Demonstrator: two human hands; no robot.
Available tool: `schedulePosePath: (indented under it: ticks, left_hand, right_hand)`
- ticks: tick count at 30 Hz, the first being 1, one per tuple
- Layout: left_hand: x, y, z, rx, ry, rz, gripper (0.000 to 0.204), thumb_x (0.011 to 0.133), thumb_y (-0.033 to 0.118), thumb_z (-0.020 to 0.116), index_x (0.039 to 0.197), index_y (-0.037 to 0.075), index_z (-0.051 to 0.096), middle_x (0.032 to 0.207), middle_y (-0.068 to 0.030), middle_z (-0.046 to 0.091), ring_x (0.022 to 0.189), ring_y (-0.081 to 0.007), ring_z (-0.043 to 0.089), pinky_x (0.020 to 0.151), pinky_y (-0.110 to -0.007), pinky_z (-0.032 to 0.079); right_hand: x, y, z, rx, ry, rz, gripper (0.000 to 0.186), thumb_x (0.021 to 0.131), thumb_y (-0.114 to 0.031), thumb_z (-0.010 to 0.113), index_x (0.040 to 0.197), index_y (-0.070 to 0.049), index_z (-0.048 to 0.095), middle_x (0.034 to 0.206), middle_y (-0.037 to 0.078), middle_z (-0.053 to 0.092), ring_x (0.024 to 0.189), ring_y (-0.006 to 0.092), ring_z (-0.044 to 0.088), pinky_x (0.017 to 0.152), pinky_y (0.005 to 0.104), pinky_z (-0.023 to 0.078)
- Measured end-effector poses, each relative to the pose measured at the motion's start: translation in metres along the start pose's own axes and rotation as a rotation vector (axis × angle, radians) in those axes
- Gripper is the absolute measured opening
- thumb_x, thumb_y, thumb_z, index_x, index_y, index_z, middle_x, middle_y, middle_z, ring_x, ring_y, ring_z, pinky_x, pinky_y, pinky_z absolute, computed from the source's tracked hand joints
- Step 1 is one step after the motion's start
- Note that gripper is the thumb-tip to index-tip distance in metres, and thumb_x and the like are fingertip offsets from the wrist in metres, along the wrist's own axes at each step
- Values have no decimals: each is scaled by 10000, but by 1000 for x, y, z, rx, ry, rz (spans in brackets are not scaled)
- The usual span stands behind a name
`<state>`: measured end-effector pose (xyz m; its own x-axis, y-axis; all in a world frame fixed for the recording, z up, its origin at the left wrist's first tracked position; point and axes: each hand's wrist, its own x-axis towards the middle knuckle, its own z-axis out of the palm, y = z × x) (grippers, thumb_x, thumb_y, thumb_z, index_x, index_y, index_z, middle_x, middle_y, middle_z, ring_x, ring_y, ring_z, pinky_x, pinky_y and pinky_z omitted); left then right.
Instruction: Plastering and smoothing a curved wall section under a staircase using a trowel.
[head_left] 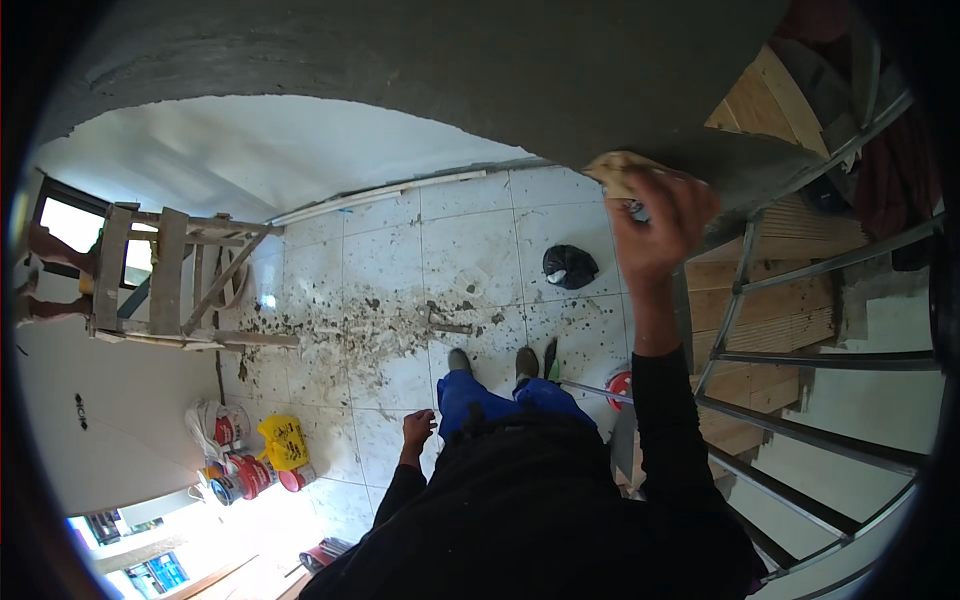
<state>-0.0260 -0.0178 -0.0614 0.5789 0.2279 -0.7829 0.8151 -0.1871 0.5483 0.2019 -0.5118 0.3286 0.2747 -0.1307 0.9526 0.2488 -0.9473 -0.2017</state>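
In the head view, the right hand [658, 215] grips a tan pad [613, 166] at the edge of the grey plaster [450, 65], fingers curled round it, probably to keep it against that surface. The pad's long axis runs roughly left to right, narrow end leftward. The left hand [418, 428] hangs loose, seemingly empty.

We can read no words clearly: at eight o'clock, dark print covers a yellow bag [285, 443] and pale markings show on red buckets [255, 477] beside it; between eight and nine, dark character-like marks [80, 412] stand on a pale wall [135, 420].
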Motion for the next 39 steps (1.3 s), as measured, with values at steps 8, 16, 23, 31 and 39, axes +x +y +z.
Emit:
schedulePosePath:
  ticks: [8, 16, 23, 31, 39]
  left_hand:
    - [-4, -17, 5, -121, -3, -71, 293, 902, 230, 653, 1095, 17, 709, 912, -78, 718, 722, -161, 702, 511, -265, 487]
    - [8, 0, -9, -27, 7, -36, 314, 905, 241, 638, 1115, 17, 703, 944, -83, 721, 759, -175, 709, 553, -283, 512]
    - [21, 16, -11, 43, 1, 2, 319, 905, 243, 623, 1102, 8, 714, 947, -100, 732, 776, -190, 725, 571, -294, 534]
    - [26, 23, -5, 97, -49, -18, 314, 914, 241, 622, 1112, 16, 714, 947, -100, 735, 761, -182, 722, 577, -281, 532]
    - [23, 21, -12, 85, -64, -22, 306, 926, 250, 622, 1114, 24, 709, 942, -76, 727, 760, -171, 714, 553, -277, 509]
  right_hand:
    - [-5, -3, 9, 74, 37, 43, 322, 674, -170, 868, 952, -196, 707, 939, -57, 643, 906, 181, 575, 882, 416, 353]
    - [-17, -11, 16, -19, 83, 147, 362, 700, -149, 856, 1014, -169, 678, 935, -25, 633, 916, 209, 567, 869, 421, 357]
    - [-29, -21, 22, 2, 119, 309, 371, 672, -73, 841, 986, -128, 652, 905, 12, 632, 873, 203, 567, 824, 397, 381]
    - [-21, -43, 29, 95, 154, 456, 277, 712, -8, 781, 941, -77, 641, 876, 15, 620, 816, 155, 546, 758, 337, 421]
    - [-23, -46, 33, 106, 175, 576, 296, 703, -12, 787, 957, -79, 648, 838, 17, 607, 794, 160, 525, 734, 332, 407]
